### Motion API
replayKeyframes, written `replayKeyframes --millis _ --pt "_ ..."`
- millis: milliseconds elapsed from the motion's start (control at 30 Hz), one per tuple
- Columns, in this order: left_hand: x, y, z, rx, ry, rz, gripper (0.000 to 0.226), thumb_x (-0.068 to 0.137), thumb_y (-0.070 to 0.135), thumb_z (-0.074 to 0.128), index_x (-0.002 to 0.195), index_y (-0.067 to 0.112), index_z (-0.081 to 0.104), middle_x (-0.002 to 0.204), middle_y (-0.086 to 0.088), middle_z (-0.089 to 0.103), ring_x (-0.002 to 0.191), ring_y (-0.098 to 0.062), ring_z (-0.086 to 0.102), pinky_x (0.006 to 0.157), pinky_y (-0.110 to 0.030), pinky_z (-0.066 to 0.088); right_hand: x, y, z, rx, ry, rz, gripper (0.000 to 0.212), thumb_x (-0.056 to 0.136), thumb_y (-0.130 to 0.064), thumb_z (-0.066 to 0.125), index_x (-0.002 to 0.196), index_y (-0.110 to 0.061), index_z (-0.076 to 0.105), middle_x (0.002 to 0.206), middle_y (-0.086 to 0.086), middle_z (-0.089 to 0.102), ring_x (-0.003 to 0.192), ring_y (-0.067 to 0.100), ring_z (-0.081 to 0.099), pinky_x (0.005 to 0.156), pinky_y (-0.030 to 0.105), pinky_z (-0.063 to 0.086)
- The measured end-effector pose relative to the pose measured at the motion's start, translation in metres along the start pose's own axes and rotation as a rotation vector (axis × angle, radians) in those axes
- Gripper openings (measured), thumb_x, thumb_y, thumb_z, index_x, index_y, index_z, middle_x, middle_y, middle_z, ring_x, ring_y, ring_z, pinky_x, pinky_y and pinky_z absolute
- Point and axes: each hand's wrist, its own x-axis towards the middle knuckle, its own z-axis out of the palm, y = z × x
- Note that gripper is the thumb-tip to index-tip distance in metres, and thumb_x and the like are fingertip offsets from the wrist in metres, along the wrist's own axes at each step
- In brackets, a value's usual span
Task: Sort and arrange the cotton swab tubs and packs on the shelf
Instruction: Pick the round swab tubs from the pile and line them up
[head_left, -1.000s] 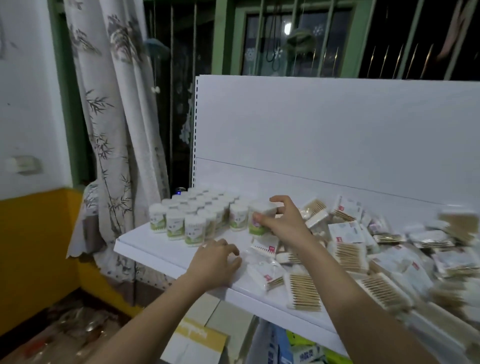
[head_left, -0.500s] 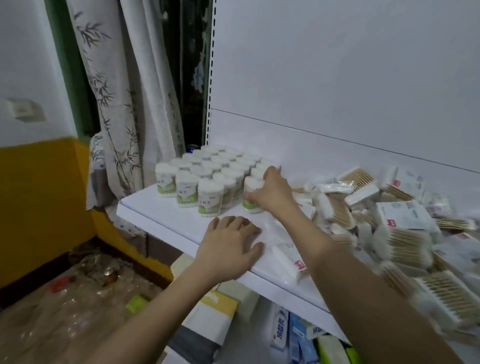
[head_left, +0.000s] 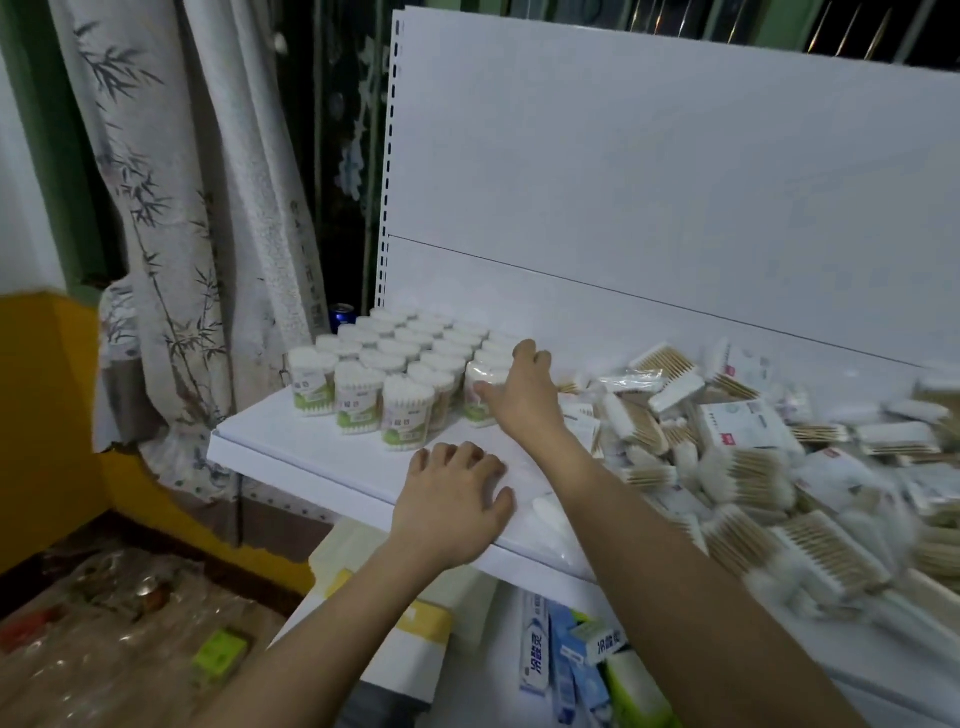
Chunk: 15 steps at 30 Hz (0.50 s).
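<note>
Tub set into the block at the shelf's 10 o'clock end.

The right hand curls its fingers around a round plastic tub, apparently seating it beside the upright tubs. The left hand rests flat, fingers spread, on the smooth white shelf, likely for balance. Crinkly swab packs lie heaped toward 3 o'clock.

Head view, down onto shelf
</note>
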Motion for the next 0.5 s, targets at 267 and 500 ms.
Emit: replayKeyframes --millis 267,500 --pt "-0.004 0.003 -0.008 -0.074 -0.015 -0.008 0.048 0.092 0.051 0.030 0.127 0.032 0.058 0.131 0.005 0.055 0.120 -0.022 0.048 0.103 -0.039 0.034 -0.085 0.028 -0.085 0.000 0.097 0.052 0.022 0.094 -0.036 0.055 0.086 -0.015 0.059 0.077 0.003 0.067 0.075 0.024 0.064 0.074 0.041 0.054" --pt "0.008 0.050 -0.034 -0.275 0.125 -0.013 0.029 0.094 0.042 0.049 0.111 0.026 0.065 0.116 -0.002 0.065 0.105 -0.026 0.059 0.085 -0.038 0.047 -0.160 0.099 -0.160 -0.092 0.151 0.232 0.035 0.095 -0.035 0.056 0.067 -0.015 0.052 0.071 0.011 0.067 0.072 0.026 0.066 0.071 0.041 0.054"
